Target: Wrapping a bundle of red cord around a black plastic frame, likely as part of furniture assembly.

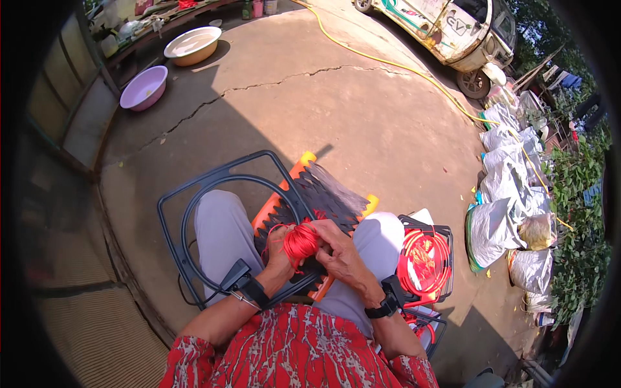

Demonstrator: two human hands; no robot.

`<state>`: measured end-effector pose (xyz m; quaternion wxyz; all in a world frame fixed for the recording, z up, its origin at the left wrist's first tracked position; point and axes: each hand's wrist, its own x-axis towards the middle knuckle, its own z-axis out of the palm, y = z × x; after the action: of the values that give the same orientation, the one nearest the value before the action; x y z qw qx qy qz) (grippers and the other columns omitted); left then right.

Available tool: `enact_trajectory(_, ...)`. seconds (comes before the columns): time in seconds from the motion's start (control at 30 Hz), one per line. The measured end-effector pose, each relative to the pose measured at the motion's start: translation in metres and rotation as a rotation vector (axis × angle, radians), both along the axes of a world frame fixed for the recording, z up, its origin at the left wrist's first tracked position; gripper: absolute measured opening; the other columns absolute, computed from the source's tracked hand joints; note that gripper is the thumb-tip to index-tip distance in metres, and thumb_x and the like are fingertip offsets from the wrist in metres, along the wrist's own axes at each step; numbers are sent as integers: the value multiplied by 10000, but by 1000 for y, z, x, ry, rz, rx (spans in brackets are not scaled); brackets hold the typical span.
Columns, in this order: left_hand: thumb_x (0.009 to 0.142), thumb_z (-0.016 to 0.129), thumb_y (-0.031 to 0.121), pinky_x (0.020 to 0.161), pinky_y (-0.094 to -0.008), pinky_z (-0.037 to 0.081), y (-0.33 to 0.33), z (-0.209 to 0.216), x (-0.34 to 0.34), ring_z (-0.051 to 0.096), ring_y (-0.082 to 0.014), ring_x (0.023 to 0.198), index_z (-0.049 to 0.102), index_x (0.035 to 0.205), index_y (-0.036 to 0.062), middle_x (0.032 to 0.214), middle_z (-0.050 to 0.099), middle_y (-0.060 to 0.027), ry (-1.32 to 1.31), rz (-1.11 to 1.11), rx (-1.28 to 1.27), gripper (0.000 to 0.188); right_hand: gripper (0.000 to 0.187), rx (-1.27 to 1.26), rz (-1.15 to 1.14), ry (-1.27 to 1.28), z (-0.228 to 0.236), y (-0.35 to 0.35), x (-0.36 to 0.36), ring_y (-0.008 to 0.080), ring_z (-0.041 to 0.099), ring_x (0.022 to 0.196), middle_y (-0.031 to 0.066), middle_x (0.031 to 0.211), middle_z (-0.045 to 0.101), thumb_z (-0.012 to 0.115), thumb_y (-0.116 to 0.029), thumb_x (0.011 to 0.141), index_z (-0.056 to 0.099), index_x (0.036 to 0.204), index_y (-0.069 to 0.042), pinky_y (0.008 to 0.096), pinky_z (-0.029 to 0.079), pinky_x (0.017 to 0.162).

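Over my lap, between my knees, I hold a thick bundle of bright red cord. My left hand is closed round its left side, and a loose strand loops by the fingers. From the right, my right hand presses its bent fingers against the bundle; the fingertips are partly hidden. A dark square frame with a round ring inside leans across my left thigh, passing behind my left wrist. Beneath the cord lies an orange-edged piece with dark toothed webbing and yellow end caps.
To my right, a dark frame with coiled red cord sits beside my knee, another below it. White sacks line the right side. A yellow hose crosses the concrete toward a vehicle. Two basins, one pink, stand far left.
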<state>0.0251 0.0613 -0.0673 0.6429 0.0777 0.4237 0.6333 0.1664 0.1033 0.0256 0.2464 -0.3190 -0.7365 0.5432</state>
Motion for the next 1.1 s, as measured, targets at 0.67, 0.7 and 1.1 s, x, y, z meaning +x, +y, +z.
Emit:
enact_trajectory(0.67,994,407,205,339,-322,390,3,71,-12,506,-201,433,517,807,21,610,529,-88,95,-44,-138,285,133,-505,-437,712,20,23,33,172,602,668,34,675,555,648,-146,849,563,813,-50,337,503,704)
enact_trajectory(0.7,994,407,205,339,-322,390,3,71,-14,506,-201,433,517,807,21,610,529,-88,91,-60,-133,285,133,-494,-452,712,22,25,40,172,602,668,34,675,555,648,-146,849,563,813,-50,337,503,704)
enact_trajectory(1.1,1022,377,304,455,-327,435,-5,72,-24,555,-239,535,524,989,-6,746,599,-141,-159,-212,-75,345,117,-404,-799,813,54,25,221,81,408,446,-33,553,403,605,-148,890,517,840,-89,244,395,456)
